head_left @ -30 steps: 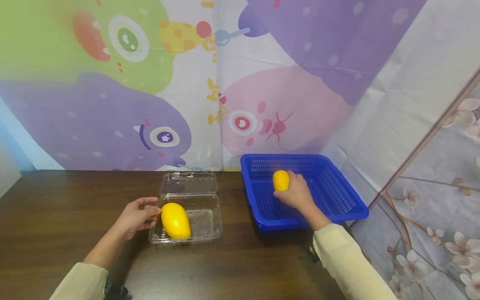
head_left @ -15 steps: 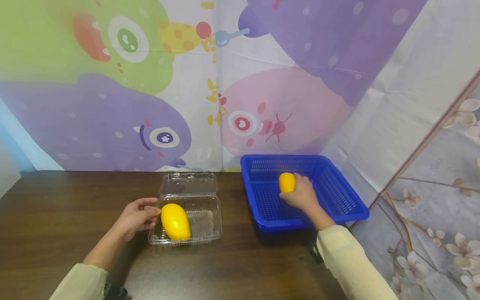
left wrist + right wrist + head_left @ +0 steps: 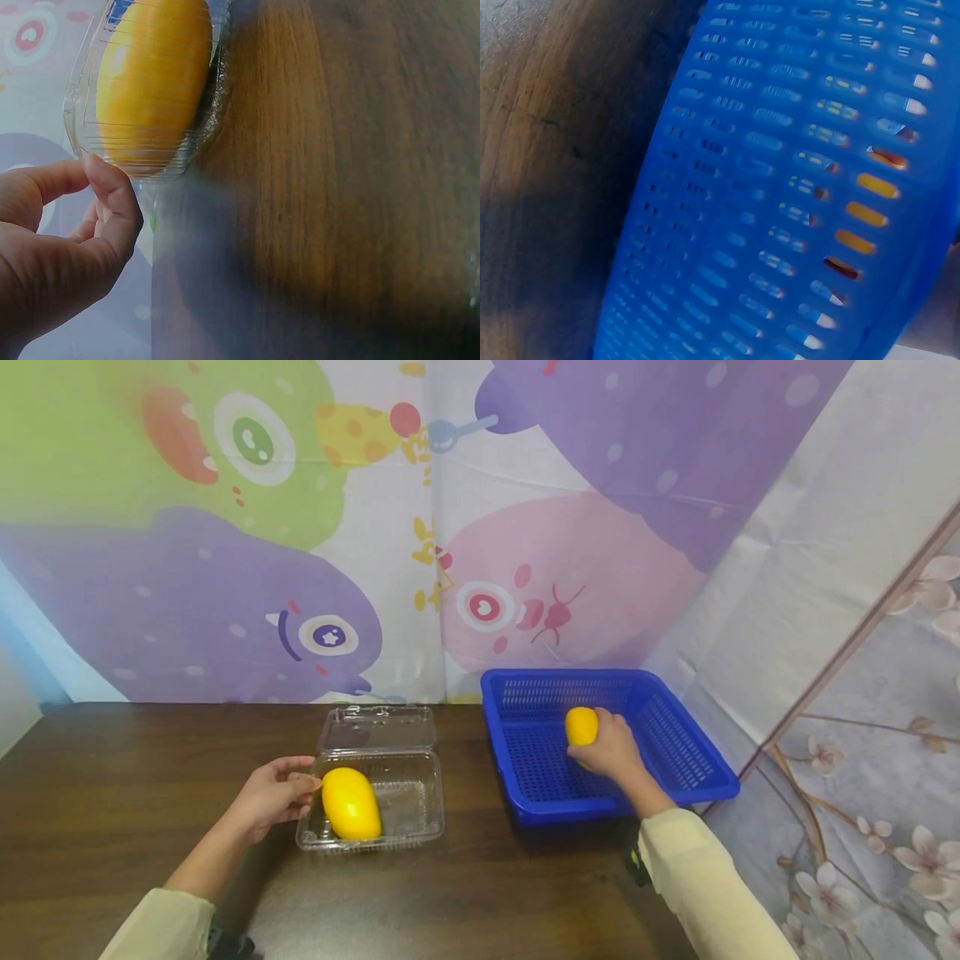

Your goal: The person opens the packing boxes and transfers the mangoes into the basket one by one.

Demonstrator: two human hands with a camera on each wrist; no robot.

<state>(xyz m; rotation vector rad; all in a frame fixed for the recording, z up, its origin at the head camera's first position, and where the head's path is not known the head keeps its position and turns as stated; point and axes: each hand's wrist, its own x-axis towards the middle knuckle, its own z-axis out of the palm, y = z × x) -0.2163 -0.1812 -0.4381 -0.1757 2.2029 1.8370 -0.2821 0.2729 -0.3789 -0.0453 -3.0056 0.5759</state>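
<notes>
A yellow mango (image 3: 582, 727) is held in my right hand (image 3: 611, 747), between thumb and fingers, inside the blue plastic basket (image 3: 517, 807). Whether it touches the basket floor I cannot tell. In the right wrist view the basket wall (image 3: 742, 180) hides the hand, and yellow shows through a few slots. My left hand (image 3: 273, 795) pinches the left rim of a clear plastic clamshell box (image 3: 408, 797), whose lid (image 3: 378, 728) lies folded back behind it. Inside the box, on its left side, lies another mango (image 3: 352, 804). The left wrist view shows thumb and finger at the rim beside that mango (image 3: 154, 82).
Both containers stand on a dark brown wooden table (image 3: 480, 893). Behind it hangs a cloth with cartoon animals (image 3: 405, 527). A flowered panel (image 3: 870, 793) rises to the right of the basket.
My right hand has moved a little to the right and slightly toward me, carrying the mango within the basket. The left hand and the clamshell box have stayed put.
</notes>
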